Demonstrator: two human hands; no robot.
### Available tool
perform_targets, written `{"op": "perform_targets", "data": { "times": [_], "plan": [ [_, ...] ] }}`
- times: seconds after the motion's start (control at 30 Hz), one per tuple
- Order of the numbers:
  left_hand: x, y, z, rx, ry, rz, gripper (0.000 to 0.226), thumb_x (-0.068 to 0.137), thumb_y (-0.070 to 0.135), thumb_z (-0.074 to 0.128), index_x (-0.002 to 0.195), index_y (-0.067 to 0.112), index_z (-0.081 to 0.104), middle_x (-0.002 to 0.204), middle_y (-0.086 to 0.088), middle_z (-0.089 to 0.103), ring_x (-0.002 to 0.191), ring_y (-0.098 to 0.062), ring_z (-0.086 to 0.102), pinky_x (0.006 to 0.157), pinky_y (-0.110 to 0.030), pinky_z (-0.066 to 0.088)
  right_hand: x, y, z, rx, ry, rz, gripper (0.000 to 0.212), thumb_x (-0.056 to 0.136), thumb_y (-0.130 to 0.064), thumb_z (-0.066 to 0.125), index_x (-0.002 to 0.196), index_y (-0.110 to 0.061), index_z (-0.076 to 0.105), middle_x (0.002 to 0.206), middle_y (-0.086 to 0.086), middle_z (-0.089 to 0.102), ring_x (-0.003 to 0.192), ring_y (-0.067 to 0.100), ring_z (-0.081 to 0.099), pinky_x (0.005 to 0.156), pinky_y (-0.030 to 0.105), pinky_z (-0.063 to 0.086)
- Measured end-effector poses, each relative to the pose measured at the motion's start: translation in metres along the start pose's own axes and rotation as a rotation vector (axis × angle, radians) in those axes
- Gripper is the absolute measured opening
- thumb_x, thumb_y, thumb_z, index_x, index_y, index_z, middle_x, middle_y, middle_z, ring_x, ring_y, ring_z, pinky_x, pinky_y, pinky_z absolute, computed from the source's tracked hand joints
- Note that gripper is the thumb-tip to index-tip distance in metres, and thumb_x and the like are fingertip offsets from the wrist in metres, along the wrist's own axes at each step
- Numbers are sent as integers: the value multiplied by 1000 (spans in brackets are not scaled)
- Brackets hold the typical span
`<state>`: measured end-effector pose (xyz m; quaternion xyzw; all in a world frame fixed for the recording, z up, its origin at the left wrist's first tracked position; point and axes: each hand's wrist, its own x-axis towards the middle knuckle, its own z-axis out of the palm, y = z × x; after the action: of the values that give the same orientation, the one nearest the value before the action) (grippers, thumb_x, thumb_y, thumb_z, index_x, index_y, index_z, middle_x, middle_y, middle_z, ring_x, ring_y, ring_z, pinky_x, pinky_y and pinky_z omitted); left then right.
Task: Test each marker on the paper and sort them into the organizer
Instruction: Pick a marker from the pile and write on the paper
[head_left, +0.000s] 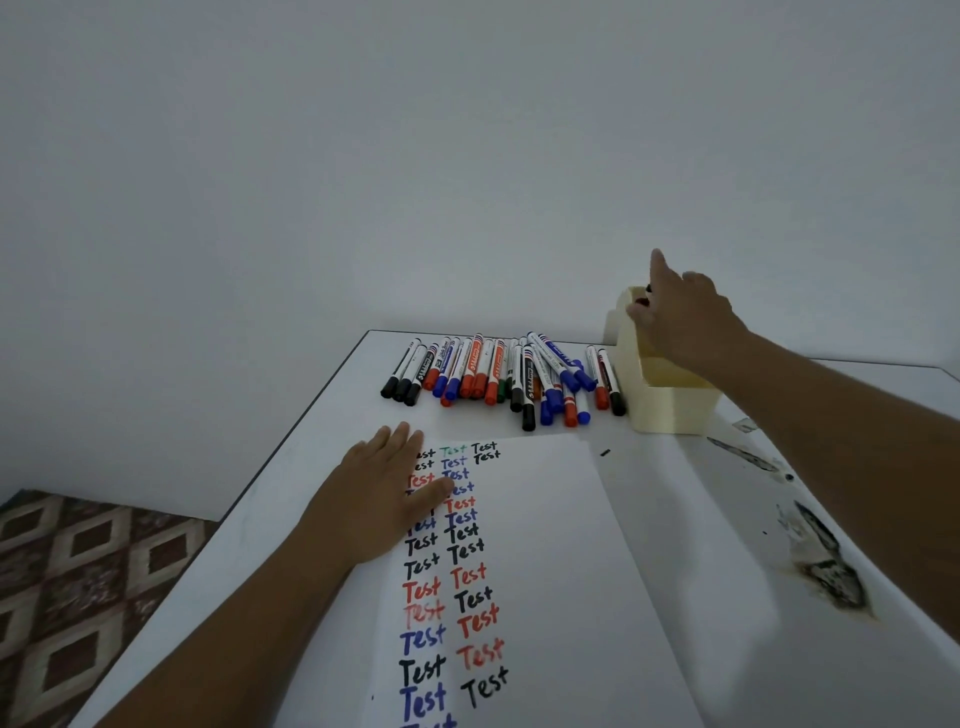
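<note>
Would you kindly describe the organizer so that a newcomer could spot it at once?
Look to the far right of the white table, just right of the row of markers. The organizer is the cream box there, under the right hand. It is the only container on the table.

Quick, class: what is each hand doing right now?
Left hand: open, flat on the paper.
Right hand: over the organizer; grip cannot be told.
</note>
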<state>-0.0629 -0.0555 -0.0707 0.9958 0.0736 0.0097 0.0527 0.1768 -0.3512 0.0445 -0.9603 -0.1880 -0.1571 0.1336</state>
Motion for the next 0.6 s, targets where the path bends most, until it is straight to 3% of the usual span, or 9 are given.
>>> {"op": "perform_targets", "data": {
  "times": [0.07,0.1,0.23,0.33,0.43,0.5,0.6],
  "plan": [
    [0,1,0,-1,-2,-9,92,89,80,18,160,22,10,168,0,7,154,-19,6,123,-41,12,-16,-19,1,-123,43,-161,71,103,-41,45,159,-13,12,158,15,35,148,41,24,117,54,27],
    [1,2,0,-3,-3,-13,92,89,80,19,160,22,10,168,0,7,154,-19,6,123,-41,12,-29,-32,1,-149,34,-262,73,103,-44,43,161,-16,9,164,13,25,152,37,16,121,50,20],
    [1,3,-1,-46,13,-24,92,90,81,22,159,21,14,167,0,11,153,-20,10,122,-41,15,-90,-87,18,-104,-231,-526,73,102,-56,39,161,-29,6,169,2,10,155,25,4,123,43,8],
    [-1,3,-2,-158,57,-53,84,93,75,33,157,21,27,163,-1,26,149,-20,25,120,-40,24,-130,-112,37,-55,-403,-535,76,100,-65,33,160,-30,3,169,-3,0,155,21,-7,120,42,-1],
    [4,1,-9,-275,196,-98,63,96,63,44,142,20,51,137,-1,60,119,-15,57,100,-34,46,-147,-119,60,-34,-453,-510,85,94,-77,24,161,-28,3,169,-1,-3,154,20,-14,123,48,-2],
    [13,-6,-13,-297,240,-132,53,98,57,46,135,22,58,125,2,65,109,-13,60,95,-36,49,-152,-116,71,-33,-503,-482,91,89,-83,17,161,-29,1,169,-3,-8,153,19,-20,124,52,-5],
    [34,-22,-18,-283,284,-152,42,99,46,45,131,21,58,124,0,62,109,-14,58,92,-34,48,-155,-109,81,-22,-551,-454,93,86,-87,11,160,-33,-4,169,-5,-11,154,18,-17,124,55,-5]
  ]
}}
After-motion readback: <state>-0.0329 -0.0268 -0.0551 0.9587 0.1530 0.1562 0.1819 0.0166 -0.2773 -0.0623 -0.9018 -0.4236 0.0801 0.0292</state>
